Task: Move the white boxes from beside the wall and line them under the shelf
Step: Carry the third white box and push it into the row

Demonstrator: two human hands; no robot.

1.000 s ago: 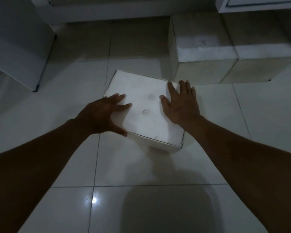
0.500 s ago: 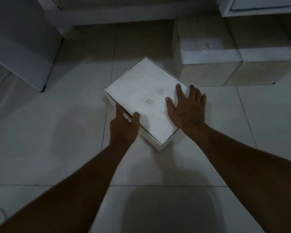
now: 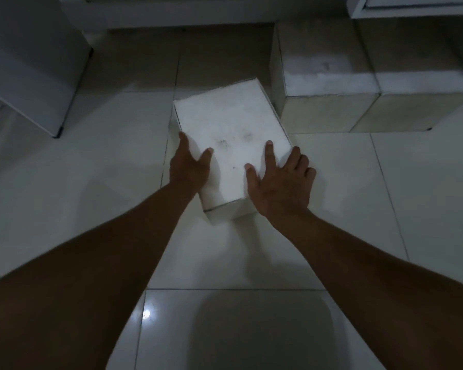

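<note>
From the head view, the white box sits on the tiled floor, turned since 0.5 s ago so its long side now points toward the gap left of the 2 placed boxes under the shelf. The left hand grips the box's left edge, thumb on top. The right hand has slid to the near right corner, its fingers spread on the lid and over the side. The box looks nearly aligned; probably only a forward push beside the others is left.
</note>
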